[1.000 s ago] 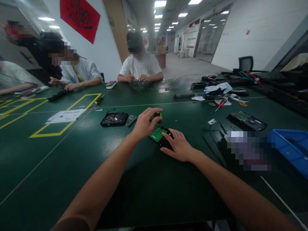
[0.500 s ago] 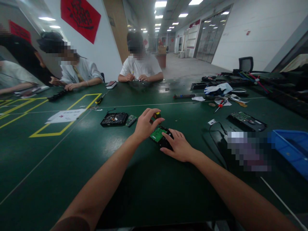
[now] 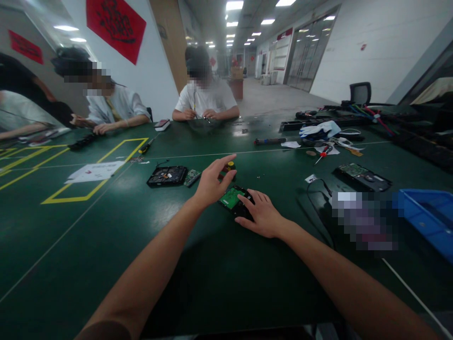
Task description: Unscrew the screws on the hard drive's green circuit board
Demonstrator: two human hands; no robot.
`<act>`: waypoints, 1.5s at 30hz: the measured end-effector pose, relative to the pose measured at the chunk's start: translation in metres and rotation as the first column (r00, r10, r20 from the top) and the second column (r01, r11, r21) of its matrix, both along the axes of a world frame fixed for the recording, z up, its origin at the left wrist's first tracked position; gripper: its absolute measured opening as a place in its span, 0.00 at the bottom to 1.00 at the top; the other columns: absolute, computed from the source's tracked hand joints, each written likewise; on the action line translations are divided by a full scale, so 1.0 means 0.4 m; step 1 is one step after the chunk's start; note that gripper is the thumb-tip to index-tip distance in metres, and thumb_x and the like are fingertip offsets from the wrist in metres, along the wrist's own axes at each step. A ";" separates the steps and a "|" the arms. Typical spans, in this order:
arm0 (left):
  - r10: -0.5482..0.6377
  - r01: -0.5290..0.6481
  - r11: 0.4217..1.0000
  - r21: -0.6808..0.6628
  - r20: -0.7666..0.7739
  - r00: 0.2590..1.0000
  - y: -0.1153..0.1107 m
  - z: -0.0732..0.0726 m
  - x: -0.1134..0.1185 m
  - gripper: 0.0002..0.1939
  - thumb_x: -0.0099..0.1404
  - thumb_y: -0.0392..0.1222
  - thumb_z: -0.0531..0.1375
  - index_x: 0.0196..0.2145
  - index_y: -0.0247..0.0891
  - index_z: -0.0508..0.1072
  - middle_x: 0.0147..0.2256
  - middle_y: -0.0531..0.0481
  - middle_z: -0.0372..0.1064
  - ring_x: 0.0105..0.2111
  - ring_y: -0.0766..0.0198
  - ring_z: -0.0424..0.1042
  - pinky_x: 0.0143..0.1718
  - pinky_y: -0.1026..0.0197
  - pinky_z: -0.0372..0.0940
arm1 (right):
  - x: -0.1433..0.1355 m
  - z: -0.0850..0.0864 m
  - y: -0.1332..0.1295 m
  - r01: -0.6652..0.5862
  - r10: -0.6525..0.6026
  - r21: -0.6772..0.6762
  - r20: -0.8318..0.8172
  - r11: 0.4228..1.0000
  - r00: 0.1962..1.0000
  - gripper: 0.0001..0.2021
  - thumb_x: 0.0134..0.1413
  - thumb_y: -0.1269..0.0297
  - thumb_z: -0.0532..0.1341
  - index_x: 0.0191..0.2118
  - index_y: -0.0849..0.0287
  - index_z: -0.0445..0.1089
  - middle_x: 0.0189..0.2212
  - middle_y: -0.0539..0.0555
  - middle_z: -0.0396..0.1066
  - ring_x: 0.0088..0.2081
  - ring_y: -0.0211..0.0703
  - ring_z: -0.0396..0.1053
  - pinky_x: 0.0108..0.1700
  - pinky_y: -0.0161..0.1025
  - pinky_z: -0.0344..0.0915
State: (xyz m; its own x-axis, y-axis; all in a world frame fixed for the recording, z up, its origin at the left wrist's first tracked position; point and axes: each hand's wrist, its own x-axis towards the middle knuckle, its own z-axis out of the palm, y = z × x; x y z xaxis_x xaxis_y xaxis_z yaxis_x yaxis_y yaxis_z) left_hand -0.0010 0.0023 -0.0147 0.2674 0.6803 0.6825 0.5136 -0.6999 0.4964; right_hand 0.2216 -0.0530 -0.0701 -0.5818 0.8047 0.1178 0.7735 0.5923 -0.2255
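A hard drive (image 3: 231,198) with a green circuit board lies on the table in front of me. Across its right part rests my right hand (image 3: 264,215), thumb at the near edge and fingers at the far side, gripping it. My left hand (image 3: 215,182) is above the drive's left side, with index finger stretched out and thumb apart from it. Between them shows the yellow top of a small screwdriver (image 3: 230,165); its red and dark handle is partly hidden behind the fingers, and its tip cannot be seen.
Left of my hands lie an opened drive (image 3: 167,175) and a loose circuit board (image 3: 191,177). To the right are another drive (image 3: 363,176), a red screwdriver (image 3: 323,153), a cable and a blue bin (image 3: 424,203). Several people sit or stand across the table.
My left hand's index finger and thumb have spread apart around the screwdriver's top, and the hand has shifted slightly left. My right hand still rests on the drive.
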 end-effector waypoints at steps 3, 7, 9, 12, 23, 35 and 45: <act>0.014 -0.013 0.999 0.036 -0.028 1.000 -0.002 0.005 0.002 0.21 0.72 0.43 0.61 0.61 0.44 0.71 0.45 0.46 0.71 0.40 0.63 0.73 0.39 0.62 0.74 | -0.001 -0.001 0.000 0.002 -0.002 0.003 0.004 1.000 1.000 0.43 0.65 0.30 0.48 0.73 0.56 0.53 0.70 0.70 0.50 0.69 0.70 0.50 0.67 0.65 0.47; -0.036 0.036 0.999 -0.007 -0.019 0.999 -0.002 0.011 0.000 0.21 0.74 0.43 0.59 0.63 0.44 0.69 0.49 0.45 0.71 0.44 0.62 0.74 0.40 0.62 0.75 | 0.001 -0.002 0.001 0.001 -0.001 0.011 -0.003 1.000 1.000 0.42 0.65 0.30 0.48 0.73 0.56 0.53 0.70 0.69 0.51 0.69 0.69 0.50 0.68 0.65 0.47; -0.080 0.080 0.996 -0.029 -0.001 0.997 -0.003 0.014 -0.002 0.22 0.75 0.41 0.56 0.65 0.45 0.67 0.53 0.44 0.70 0.47 0.61 0.74 0.40 0.61 0.75 | 0.002 -0.002 0.001 -0.001 0.001 0.005 -0.004 1.000 1.000 0.42 0.65 0.31 0.48 0.73 0.55 0.53 0.70 0.69 0.51 0.69 0.69 0.50 0.68 0.64 0.46; -0.080 0.081 0.997 -0.014 0.005 0.997 -0.005 0.018 -0.003 0.20 0.76 0.39 0.55 0.63 0.44 0.69 0.52 0.43 0.72 0.46 0.61 0.74 0.41 0.60 0.75 | 0.003 -0.001 0.001 -0.004 0.004 -0.004 -0.004 1.000 1.000 0.42 0.65 0.31 0.49 0.73 0.56 0.53 0.70 0.69 0.50 0.69 0.70 0.50 0.68 0.64 0.46; 0.018 -0.017 0.999 0.042 -0.034 0.999 -0.001 0.011 0.002 0.20 0.72 0.39 0.61 0.61 0.44 0.71 0.43 0.47 0.68 0.40 0.64 0.72 0.34 0.65 0.73 | 0.000 -0.008 0.002 -0.011 0.011 0.031 0.001 0.999 1.000 0.42 0.66 0.31 0.48 0.73 0.58 0.54 0.69 0.71 0.52 0.69 0.69 0.50 0.68 0.64 0.46; 0.008 -0.006 0.999 0.035 -0.048 0.999 0.004 0.009 -0.006 0.20 0.72 0.40 0.61 0.61 0.43 0.71 0.46 0.45 0.70 0.42 0.62 0.72 0.35 0.64 0.73 | 0.000 -0.001 0.000 -0.002 0.001 0.016 0.004 1.000 1.000 0.42 0.66 0.32 0.49 0.73 0.57 0.54 0.70 0.70 0.51 0.69 0.69 0.50 0.68 0.64 0.46; -0.101 0.102 0.995 0.002 -0.066 0.993 -0.006 0.018 -0.005 0.24 0.75 0.35 0.53 0.66 0.44 0.65 0.55 0.42 0.68 0.48 0.60 0.72 0.38 0.63 0.74 | 0.002 -0.010 0.003 -0.001 0.001 0.016 0.003 1.000 1.000 0.42 0.66 0.31 0.48 0.73 0.56 0.53 0.69 0.70 0.52 0.69 0.69 0.50 0.68 0.65 0.46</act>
